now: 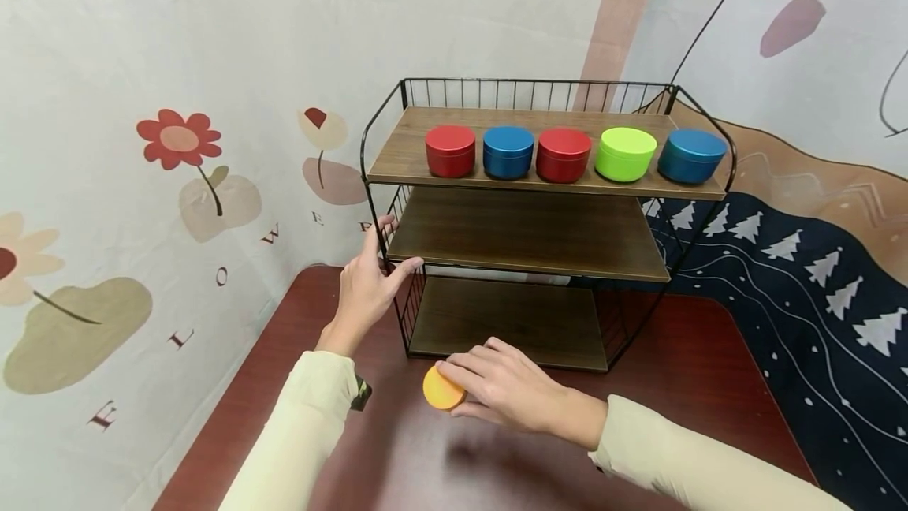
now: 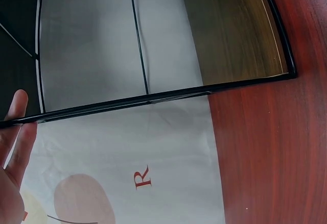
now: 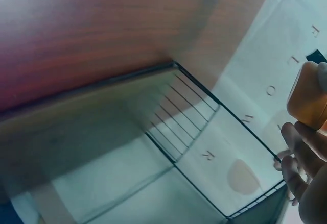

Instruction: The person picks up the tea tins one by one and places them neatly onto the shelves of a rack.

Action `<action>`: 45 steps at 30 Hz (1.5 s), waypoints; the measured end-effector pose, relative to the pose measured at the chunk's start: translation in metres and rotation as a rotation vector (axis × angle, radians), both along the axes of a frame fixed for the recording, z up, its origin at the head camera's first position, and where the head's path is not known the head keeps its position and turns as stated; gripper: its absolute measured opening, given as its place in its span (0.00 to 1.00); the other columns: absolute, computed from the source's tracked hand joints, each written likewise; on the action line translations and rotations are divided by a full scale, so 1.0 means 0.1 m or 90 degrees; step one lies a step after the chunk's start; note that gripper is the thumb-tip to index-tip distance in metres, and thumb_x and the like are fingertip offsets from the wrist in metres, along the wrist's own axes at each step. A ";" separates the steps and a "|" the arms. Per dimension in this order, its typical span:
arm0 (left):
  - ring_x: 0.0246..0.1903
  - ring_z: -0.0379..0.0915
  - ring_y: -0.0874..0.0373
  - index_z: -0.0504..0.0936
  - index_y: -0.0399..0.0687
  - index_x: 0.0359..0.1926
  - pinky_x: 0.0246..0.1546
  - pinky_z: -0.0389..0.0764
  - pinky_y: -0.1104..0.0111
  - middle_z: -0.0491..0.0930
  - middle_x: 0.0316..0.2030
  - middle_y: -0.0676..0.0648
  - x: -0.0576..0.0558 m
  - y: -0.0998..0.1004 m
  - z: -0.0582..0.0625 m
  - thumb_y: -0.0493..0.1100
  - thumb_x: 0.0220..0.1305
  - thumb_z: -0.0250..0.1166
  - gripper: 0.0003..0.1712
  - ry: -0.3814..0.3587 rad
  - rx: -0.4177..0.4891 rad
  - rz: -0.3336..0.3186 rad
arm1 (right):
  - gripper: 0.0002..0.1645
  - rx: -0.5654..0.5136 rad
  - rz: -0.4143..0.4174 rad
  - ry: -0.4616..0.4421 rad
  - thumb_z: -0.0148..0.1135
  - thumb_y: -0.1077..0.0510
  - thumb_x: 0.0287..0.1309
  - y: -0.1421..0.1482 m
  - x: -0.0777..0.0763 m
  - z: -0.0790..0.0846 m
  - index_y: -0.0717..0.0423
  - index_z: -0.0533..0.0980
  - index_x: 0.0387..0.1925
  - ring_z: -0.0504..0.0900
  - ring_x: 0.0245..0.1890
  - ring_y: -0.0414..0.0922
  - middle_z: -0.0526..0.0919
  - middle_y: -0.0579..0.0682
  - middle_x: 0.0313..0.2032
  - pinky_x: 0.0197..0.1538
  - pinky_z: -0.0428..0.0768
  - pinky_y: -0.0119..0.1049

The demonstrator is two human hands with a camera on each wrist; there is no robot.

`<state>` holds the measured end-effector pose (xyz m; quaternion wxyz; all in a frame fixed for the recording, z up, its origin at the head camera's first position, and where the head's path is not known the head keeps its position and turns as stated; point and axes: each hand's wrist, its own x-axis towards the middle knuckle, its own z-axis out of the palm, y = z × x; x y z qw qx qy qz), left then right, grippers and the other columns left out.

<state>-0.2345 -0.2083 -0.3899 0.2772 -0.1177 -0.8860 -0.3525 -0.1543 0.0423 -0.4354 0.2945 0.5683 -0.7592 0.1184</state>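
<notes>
My right hand (image 1: pixel 507 385) grips a small round orange tin (image 1: pixel 441 389) above the table, in front of the rack. In the right wrist view, the orange tin (image 3: pixel 305 99) is partly cut off at the edge. A three-tier shelf rack (image 1: pixel 528 231) with a black wire frame and brown boards stands on the table. My left hand (image 1: pixel 363 294) holds the rack's left side at the middle shelf, thumb at the front corner. In the left wrist view, its fingers (image 2: pixel 21 155) lie on either side of a black bar.
Along the top shelf's front stand a red tin (image 1: pixel 450 152), a blue tin (image 1: pixel 507 154), another red tin (image 1: pixel 563 156), a lime-green tin (image 1: pixel 626 155) and another blue tin (image 1: pixel 691 157). The reddish table (image 1: pixel 234 416) meets printed cloth (image 1: pixel 284 46) behind and at the sides.
</notes>
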 end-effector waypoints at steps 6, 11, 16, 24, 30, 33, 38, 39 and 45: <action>0.16 0.66 0.57 0.62 0.57 0.71 0.28 0.70 0.58 0.79 0.60 0.50 0.01 0.00 0.00 0.58 0.60 0.71 0.43 -0.001 -0.001 -0.003 | 0.35 -0.040 0.022 0.052 0.73 0.39 0.54 -0.07 -0.06 0.27 0.55 0.78 0.57 0.82 0.40 0.42 0.84 0.46 0.48 0.44 0.77 0.35; 0.18 0.67 0.56 0.62 0.57 0.71 0.31 0.71 0.57 0.77 0.62 0.51 0.01 -0.01 0.01 0.58 0.59 0.72 0.43 -0.001 0.000 -0.008 | 0.38 -0.080 0.012 0.064 0.73 0.38 0.53 -0.11 -0.11 0.51 0.56 0.77 0.60 0.82 0.44 0.44 0.84 0.48 0.50 0.46 0.77 0.37; 0.20 0.69 0.54 0.63 0.55 0.70 0.33 0.74 0.54 0.77 0.62 0.51 0.00 0.00 0.01 0.57 0.59 0.72 0.43 0.004 -0.004 -0.012 | 0.39 -0.096 0.011 0.097 0.72 0.38 0.54 -0.16 -0.17 0.74 0.56 0.77 0.61 0.81 0.48 0.45 0.84 0.50 0.51 0.48 0.77 0.38; 0.23 0.76 0.55 0.62 0.53 0.71 0.30 0.76 0.56 0.77 0.62 0.49 0.01 -0.02 0.00 0.54 0.63 0.70 0.40 0.013 -0.003 -0.034 | 0.37 -0.102 0.016 0.177 0.71 0.37 0.56 -0.25 -0.31 1.11 0.58 0.78 0.59 0.81 0.49 0.46 0.85 0.51 0.51 0.50 0.76 0.39; 0.37 0.82 0.39 0.63 0.52 0.71 0.34 0.76 0.46 0.79 0.59 0.45 -0.03 -0.05 -0.04 0.49 0.65 0.64 0.36 0.023 -0.024 -0.019 | 0.36 -0.117 0.011 0.241 0.70 0.37 0.56 -0.32 -0.46 1.37 0.58 0.79 0.57 0.81 0.48 0.47 0.85 0.52 0.51 0.50 0.76 0.40; 0.33 0.81 0.38 0.71 0.43 0.62 0.31 0.76 0.45 0.84 0.43 0.40 -0.02 -0.04 -0.05 0.47 0.63 0.67 0.29 0.037 -0.032 -0.003 | 0.34 -0.135 -0.006 0.263 0.69 0.39 0.59 -0.37 -0.53 1.51 0.58 0.80 0.57 0.80 0.50 0.48 0.85 0.52 0.51 0.52 0.75 0.41; 0.19 0.71 0.47 0.73 0.39 0.52 0.24 0.71 0.52 0.73 0.19 0.44 0.00 -0.02 -0.04 0.47 0.58 0.74 0.27 0.051 -0.033 0.009 | 0.32 -0.172 -0.053 0.278 0.66 0.40 0.62 -0.46 -0.63 1.71 0.59 0.79 0.57 0.78 0.53 0.50 0.85 0.52 0.51 0.55 0.73 0.43; 0.18 0.70 0.48 0.71 0.40 0.57 0.23 0.71 0.53 0.73 0.19 0.45 0.00 -0.02 -0.04 0.48 0.59 0.74 0.32 0.047 -0.032 0.007 | 0.32 -0.180 -0.065 0.278 0.66 0.40 0.62 -0.47 -0.65 1.75 0.59 0.79 0.57 0.78 0.53 0.50 0.85 0.52 0.50 0.55 0.73 0.43; 0.23 0.77 0.48 0.62 0.48 0.71 0.29 0.75 0.51 0.85 0.40 0.40 0.00 -0.01 -0.02 0.54 0.57 0.74 0.46 0.029 -0.017 -0.008 | 0.33 -0.212 -0.128 0.266 0.66 0.37 0.61 -0.55 -0.76 1.88 0.58 0.80 0.55 0.77 0.52 0.50 0.85 0.50 0.47 0.53 0.71 0.44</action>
